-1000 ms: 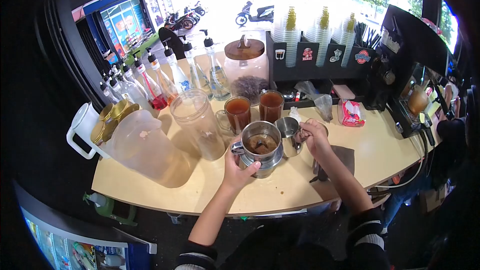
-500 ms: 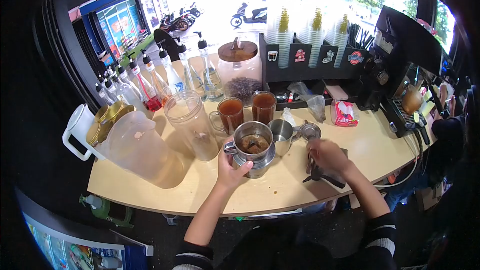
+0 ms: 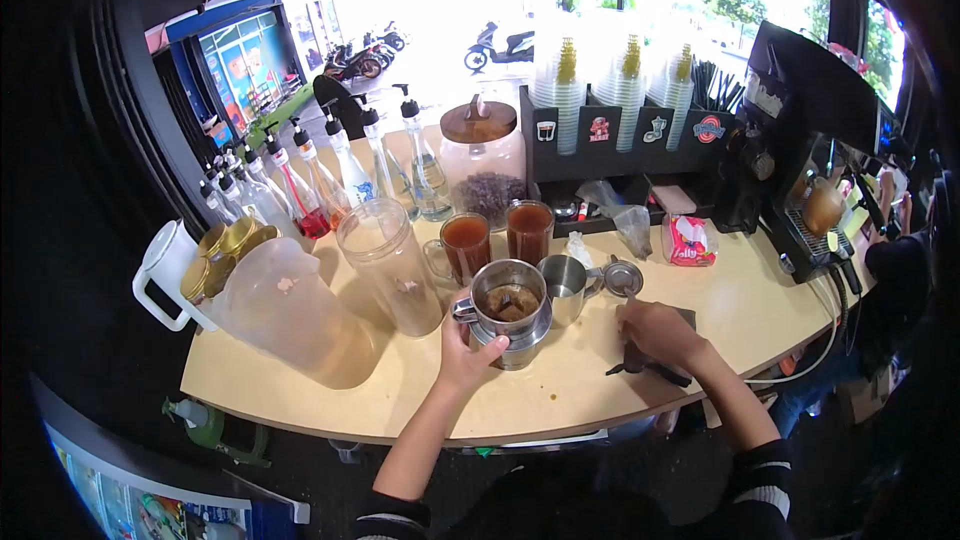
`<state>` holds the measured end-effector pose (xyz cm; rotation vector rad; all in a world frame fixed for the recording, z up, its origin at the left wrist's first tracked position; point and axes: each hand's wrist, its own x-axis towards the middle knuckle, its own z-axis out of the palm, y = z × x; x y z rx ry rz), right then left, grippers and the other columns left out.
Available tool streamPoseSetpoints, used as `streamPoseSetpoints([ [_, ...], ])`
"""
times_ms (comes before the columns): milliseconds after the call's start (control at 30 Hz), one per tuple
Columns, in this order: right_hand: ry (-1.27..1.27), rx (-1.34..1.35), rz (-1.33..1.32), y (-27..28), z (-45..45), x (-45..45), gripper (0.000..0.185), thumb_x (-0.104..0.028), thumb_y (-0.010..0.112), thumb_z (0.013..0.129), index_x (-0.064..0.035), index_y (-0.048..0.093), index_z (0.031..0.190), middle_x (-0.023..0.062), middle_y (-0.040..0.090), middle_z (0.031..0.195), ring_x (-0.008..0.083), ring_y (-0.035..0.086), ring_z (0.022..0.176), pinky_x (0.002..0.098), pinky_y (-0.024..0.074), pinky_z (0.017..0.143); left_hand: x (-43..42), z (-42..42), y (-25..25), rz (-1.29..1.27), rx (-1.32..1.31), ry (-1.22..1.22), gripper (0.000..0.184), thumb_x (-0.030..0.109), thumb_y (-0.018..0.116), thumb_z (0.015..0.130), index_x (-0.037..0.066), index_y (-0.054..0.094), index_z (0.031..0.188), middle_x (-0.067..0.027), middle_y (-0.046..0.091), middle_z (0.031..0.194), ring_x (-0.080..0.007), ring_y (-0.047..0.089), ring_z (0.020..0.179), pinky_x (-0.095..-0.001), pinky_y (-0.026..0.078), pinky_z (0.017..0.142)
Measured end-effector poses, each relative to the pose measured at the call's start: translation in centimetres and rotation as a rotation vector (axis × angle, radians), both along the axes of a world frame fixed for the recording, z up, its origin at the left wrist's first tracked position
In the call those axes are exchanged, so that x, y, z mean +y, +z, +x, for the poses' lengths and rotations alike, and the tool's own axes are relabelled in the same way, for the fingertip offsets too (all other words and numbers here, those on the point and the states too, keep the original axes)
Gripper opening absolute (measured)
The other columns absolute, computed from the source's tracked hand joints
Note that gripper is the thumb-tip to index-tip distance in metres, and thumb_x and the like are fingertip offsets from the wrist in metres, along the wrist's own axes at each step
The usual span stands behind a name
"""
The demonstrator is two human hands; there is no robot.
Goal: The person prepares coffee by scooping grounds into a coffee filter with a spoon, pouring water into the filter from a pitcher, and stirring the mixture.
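My left hand [image 3: 466, 356] is wrapped round a metal coffee dripper [image 3: 512, 278], thumb on its flange. Wet brown coffee shows inside the dripper, which rests on a metal cup [image 3: 518, 356]. Fingers closed, my right hand [image 3: 662, 334] is low over a dark cloth [image 3: 655, 370] at the table's right; what the fingers hold, if anything, is hidden. Between the hands stands a small metal pitcher [image 3: 564, 292], with a round metal lid or strainer [image 3: 623, 278] beside it. Behind the dripper are two glass mugs of brown drink, one left [image 3: 466, 246] and one right [image 3: 530, 230].
A cloudy plastic pitcher [image 3: 285, 310] and a tall clear container [image 3: 390, 275] stand at the left. Pump bottles [image 3: 430, 180] and a jar of dark beans [image 3: 484, 165] line the back. A black cup rack [image 3: 625, 135] and an espresso machine [image 3: 815, 185] are at the right.
The view has tilted slightly, so everything sits a little lower. My left hand still grips the dripper, and my right hand remains by the dark cloth with little visible movement.
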<state>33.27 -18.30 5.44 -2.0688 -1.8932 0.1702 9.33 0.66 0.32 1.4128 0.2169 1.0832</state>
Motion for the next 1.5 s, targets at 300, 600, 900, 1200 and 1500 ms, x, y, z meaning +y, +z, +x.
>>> streamPoseSetpoints([
  [300,-0.239,0.605,0.645,5.2,1.0,1.6,0.012,-0.01,0.05,0.096,0.0,0.056,0.093,0.0059,0.056,0.08,0.0101,0.055,0.073,0.026,0.0443,0.065,0.1,0.1,0.0,0.001,-0.015,-0.043,0.08,0.025,0.079,0.066,-0.002,0.04,0.13,-0.013,0.052,0.122,-0.0215,0.05,0.116,-0.0371,0.036,0.103],
  [600,0.247,0.763,0.62,10.5,-6.1,6.5,0.008,-0.005,0.053,0.094,-0.0006,0.055,0.1,0.0066,0.056,0.085,0.0131,0.058,0.078,0.0284,0.0473,0.07,0.2,0.1,0.2,0.049,-0.027,-0.042,0.079,0.024,0.078,0.066,-0.002,0.04,0.13,-0.0129,0.05,0.123,-0.021,0.049,0.116,-0.0364,0.036,0.103],
  [900,0.512,0.181,0.456,11.9,-7.0,8.2,0.011,-0.012,0.051,0.093,-0.0013,0.054,0.094,0.0158,0.057,0.084,0.0366,0.056,0.08,0.0429,0.0449,0.071,-0.2,-0.1,0.6,0.077,0.019,0.024,0.078,0.027,0.077,0.067,-0.002,0.041,0.129,-0.0135,0.051,0.124,-0.0215,0.049,0.116,-0.0366,0.035,0.103],
  [1200,0.536,0.112,0.432,12.5,-7.0,7.7,0.014,-0.015,0.05,0.095,-0.0025,0.055,0.094,0.0145,0.056,0.085,0.0359,0.055,0.08,0.0433,0.0444,0.072,-0.1,-0.1,1.0,0.117,0.046,0.069,0.075,0.028,0.077,0.065,-0.003,0.046,0.126,-0.0136,0.055,0.119,-0.0215,0.052,0.113,-0.0363,0.037,0.101],
  [1500,0.555,0.153,0.466,12.0,-7.7,8.4,0.012,-0.012,0.052,0.094,-0.0002,0.053,0.092,0.0141,0.053,0.084,0.0344,0.053,0.078,0.0418,0.0444,0.071,-0.3,0.0,0.9,0.138,0.032,0.093,0.076,0.032,0.076,0.065,-0.003,0.045,0.125,-0.0141,0.056,0.118,-0.0214,0.052,0.112,-0.0357,0.037,0.1],
])
